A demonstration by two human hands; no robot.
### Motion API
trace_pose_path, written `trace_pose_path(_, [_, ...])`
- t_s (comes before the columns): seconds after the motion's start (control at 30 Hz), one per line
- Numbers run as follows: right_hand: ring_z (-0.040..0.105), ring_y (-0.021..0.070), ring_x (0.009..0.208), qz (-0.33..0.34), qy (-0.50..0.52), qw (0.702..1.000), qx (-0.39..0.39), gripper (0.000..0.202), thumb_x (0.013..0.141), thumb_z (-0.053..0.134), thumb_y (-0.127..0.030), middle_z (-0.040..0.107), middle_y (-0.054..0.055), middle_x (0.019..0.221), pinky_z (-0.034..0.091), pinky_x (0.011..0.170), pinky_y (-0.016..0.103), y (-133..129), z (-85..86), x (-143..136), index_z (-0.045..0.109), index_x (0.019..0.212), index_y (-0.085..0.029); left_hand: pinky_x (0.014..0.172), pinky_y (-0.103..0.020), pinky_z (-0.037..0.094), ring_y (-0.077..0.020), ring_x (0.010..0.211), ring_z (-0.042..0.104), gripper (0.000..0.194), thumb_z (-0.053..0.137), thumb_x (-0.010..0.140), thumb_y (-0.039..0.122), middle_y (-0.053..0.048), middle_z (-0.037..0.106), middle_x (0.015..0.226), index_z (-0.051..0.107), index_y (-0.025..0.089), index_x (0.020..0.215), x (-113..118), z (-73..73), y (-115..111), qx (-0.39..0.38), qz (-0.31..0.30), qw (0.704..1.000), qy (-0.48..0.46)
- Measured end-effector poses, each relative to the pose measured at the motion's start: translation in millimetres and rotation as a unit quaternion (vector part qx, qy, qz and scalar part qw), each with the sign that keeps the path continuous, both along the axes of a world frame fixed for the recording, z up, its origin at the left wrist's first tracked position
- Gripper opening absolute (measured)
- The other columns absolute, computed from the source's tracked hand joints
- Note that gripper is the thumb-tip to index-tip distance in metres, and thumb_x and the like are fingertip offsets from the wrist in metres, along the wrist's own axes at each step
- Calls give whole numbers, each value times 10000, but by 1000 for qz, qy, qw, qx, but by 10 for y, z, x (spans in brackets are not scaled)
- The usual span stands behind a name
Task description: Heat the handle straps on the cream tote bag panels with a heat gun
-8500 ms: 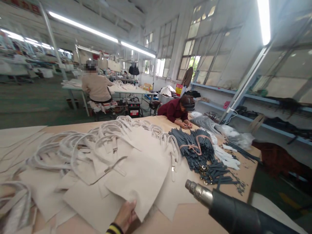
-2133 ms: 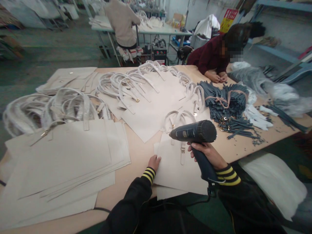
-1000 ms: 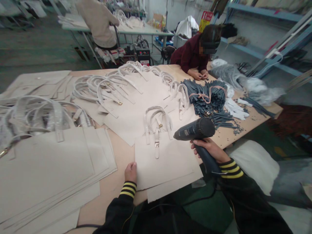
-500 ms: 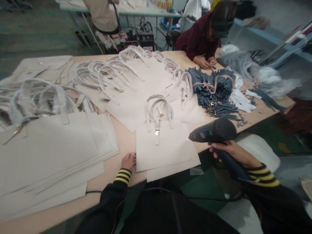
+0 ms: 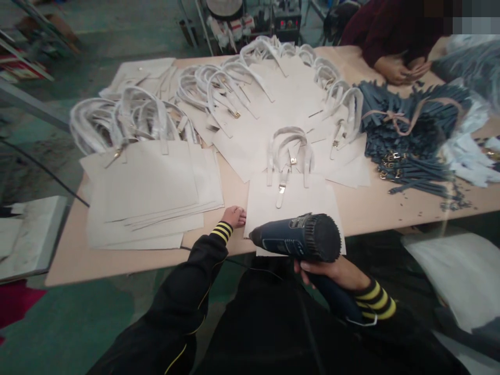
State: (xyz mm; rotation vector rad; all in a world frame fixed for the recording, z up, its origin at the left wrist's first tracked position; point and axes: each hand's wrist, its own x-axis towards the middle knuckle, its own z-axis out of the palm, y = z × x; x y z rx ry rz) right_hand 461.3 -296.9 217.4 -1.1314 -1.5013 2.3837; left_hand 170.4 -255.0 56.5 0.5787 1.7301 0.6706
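Note:
My right hand is wrapped round the handle of a dark heat gun. The gun's nozzle points left, over the lower part of a beige bag panel. This panel has two looped handles and a small strap with a metal buckle. My left hand rests at the panel's left edge, fingers curled together; whether they grip the edge is too small to tell.
Stacked beige panels with wrapped handles lie on the left. More panels fan out behind. Bundled dark straps lie on the right, near another person's hands. A cable runs below the table edge.
The heat gun in my right hand has moved left, from beside the panel to over its lower part. The view has shifted to the right and down. My left hand stays by the panel's left edge.

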Motion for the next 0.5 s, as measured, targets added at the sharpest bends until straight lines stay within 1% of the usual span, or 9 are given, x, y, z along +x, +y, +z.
trace_pose_path(0.1, [552, 161, 570, 2, 18, 999, -32, 311, 797, 591, -428, 600, 38, 635, 450, 578, 277, 28, -45, -133, 640, 846, -125, 465, -211, 468, -83, 461, 527, 148, 409, 816, 192, -37, 579, 600, 511, 98, 766, 6, 38, 9, -3, -4, 1000, -8])
trace_pose_path(0.2, [545, 158, 564, -22, 1, 999, -29, 308, 797, 587, -431, 597, 37, 639, 444, 570, 274, -2, -18, -77, 629, 848, -130, 455, -211, 464, -86, 449, 522, 150, 411, 808, 187, -34, 573, 579, 517, 97, 751, 12, 53, 27, -1, -3, 1000, -17])
trace_pose_path(0.3, [542, 164, 559, -33, -41, 998, -22, 317, 804, 578, -443, 604, 41, 655, 446, 575, 291, -64, 92, 179, 625, 871, -136, 438, -213, 456, -91, 435, 523, 145, 428, 788, 184, -34, 570, 569, 525, 96, 724, 11, 48, 66, 0, -12, 1000, -15])
trace_pose_path(0.37, [555, 186, 608, -35, -103, 994, 13, 318, 809, 577, -446, 611, 53, 674, 452, 623, 317, -136, 199, 439, 637, 868, -139, 435, -224, 460, -102, 437, 528, 133, 444, 769, 188, -32, 568, 561, 528, 98, 718, -3, 21, 108, 2, -20, 1000, -17])
trace_pose_path(0.4, [557, 197, 631, -50, -145, 988, 35, 323, 812, 571, -453, 611, 58, 679, 453, 642, 327, -183, 256, 579, 644, 859, -142, 438, -231, 463, -106, 438, 527, 127, 453, 759, 194, -27, 563, 550, 527, 101, 715, -16, -5, 136, 2, -23, 1000, -19])
trace_pose_path(0.43, [557, 206, 650, -81, -187, 978, 53, 332, 814, 563, -463, 611, 63, 690, 453, 650, 335, -238, 312, 714, 647, 857, -145, 445, -239, 467, -108, 438, 522, 123, 461, 750, 204, -17, 549, 530, 523, 106, 709, -32, -42, 171, 4, -26, 999, -21])
trace_pose_path(0.5, [557, 216, 674, -175, -250, 951, 56, 351, 810, 556, -484, 620, 73, 758, 462, 632, 341, -362, 410, 937, 636, 905, -157, 481, -252, 476, -109, 450, 510, 130, 478, 733, 226, 5, 509, 487, 519, 115, 680, -60, -147, 270, 27, -31, 999, -3])
